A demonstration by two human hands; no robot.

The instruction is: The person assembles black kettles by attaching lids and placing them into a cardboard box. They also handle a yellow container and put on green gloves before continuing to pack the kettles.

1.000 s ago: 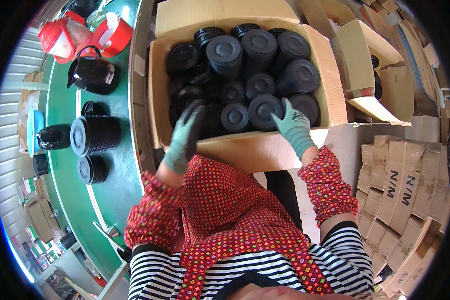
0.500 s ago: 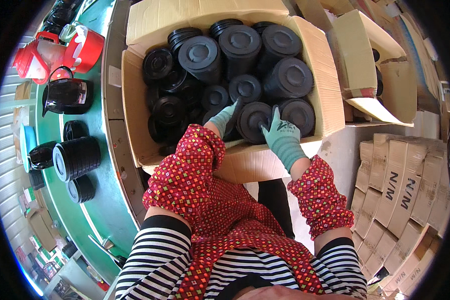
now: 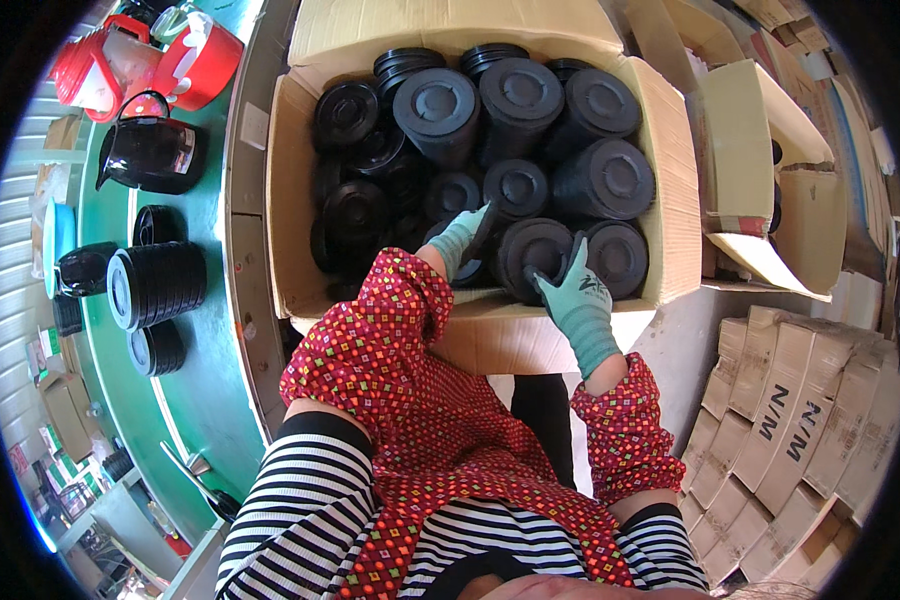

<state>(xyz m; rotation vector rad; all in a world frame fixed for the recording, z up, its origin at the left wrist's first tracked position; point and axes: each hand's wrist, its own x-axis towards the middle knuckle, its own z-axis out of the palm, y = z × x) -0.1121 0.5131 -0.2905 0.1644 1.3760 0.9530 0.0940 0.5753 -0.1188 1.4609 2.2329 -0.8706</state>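
Observation:
A large cardboard box (image 3: 670,190) stands in front of me, filled with stacks of black round plastic pieces. My left hand (image 3: 460,240), in a light green glove with dark fingertips, reaches in at the left side of a front stack of black round pieces (image 3: 532,250). On that stack's right side is my right hand (image 3: 580,295), gloved the same way, its thumb over the rim and its fingers in the gap beside a neighbouring stack (image 3: 618,258). Both hands seem to grip the stack between them. Some fingertips are hidden against the black plastic.
To the left runs a green worktable (image 3: 210,400) with a black jug (image 3: 150,155), a red pot (image 3: 200,65) and more black stacks (image 3: 160,288). A second open box (image 3: 810,210) stands at the right. Below it are piled flattened cartons (image 3: 770,420).
The whole view has shifted, so the box appears slightly lower and further right. Both hands stay at the same front stack, with the right hand's fingers slightly changed in position.

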